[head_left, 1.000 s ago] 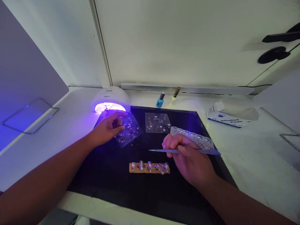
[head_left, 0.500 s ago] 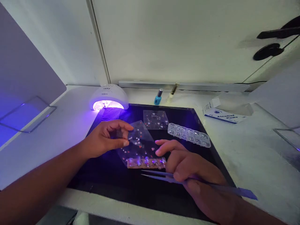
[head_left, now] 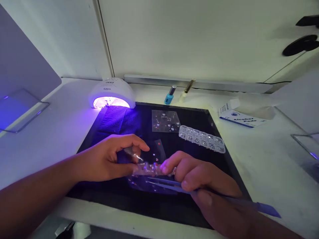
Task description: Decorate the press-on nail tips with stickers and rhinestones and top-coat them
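A clear sheet dotted with small stickers (head_left: 157, 160) lies bent over a short strip carrying a row of clear, shiny nail tips (head_left: 151, 170), its near part spreading in front of the strip. My left hand (head_left: 109, 158) grips the sheet's left side, thumb at the strip's left end. With its forefinger, my right hand (head_left: 206, 181) presses on the sheet over the tips. The same hand holds a pair of tweezers (head_left: 169, 184), points leftward, just in front of the strip. Much of the strip's right end is hidden by my fingers.
On the black mat (head_left: 191, 209) lie a second sticker sheet (head_left: 165, 121) and a clear compartment case (head_left: 201, 138). Behind stand a lit nail lamp (head_left: 112, 91), a blue polish bottle (head_left: 169, 95) and a pale bottle (head_left: 185, 93). An alcohol pads box (head_left: 241, 118) sits right.
The sticker sheet has come toward me and now covers the nail tips. My left hand has lowered to the strip, and my right forefinger has come down onto the sheet.
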Available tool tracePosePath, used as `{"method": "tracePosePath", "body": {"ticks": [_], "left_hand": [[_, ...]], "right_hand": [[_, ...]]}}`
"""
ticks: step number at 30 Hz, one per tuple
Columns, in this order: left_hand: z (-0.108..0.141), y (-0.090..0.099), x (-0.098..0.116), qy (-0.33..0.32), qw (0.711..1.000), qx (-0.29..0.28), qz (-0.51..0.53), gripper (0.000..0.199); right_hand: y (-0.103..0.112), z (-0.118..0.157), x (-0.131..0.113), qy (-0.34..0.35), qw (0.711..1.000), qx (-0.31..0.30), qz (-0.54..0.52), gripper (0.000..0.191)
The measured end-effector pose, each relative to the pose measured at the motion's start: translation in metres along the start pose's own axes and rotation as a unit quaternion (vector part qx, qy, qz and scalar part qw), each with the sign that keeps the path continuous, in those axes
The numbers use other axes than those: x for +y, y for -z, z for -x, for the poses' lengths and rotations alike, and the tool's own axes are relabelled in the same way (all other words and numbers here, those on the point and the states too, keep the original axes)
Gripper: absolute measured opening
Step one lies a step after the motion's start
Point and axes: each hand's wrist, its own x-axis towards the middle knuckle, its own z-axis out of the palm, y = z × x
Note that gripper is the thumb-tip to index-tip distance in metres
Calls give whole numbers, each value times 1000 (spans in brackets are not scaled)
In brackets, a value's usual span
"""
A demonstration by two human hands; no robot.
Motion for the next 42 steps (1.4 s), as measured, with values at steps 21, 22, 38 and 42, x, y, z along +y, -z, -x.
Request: {"method": "tracePosePath", "body": {"ticks": [21, 22, 38, 42], "left_hand": [[-4, -6, 8, 46, 994, -17, 95, 25], [-4, -6, 8, 44, 995, -21, 83, 25], [-2, -15, 14, 12, 1000, -5, -13, 21], [-3, -17, 15, 5, 1000, 7, -6, 21]], "right_hand": [[-4, 3, -5, -27, 1000, -9, 11, 18], [-4, 3, -5, -24, 1000, -8, 11, 19], [-7, 11, 1, -2, 1000, 21, -22, 21], [-7, 8, 3, -6, 999, 38, -25, 18]]}}
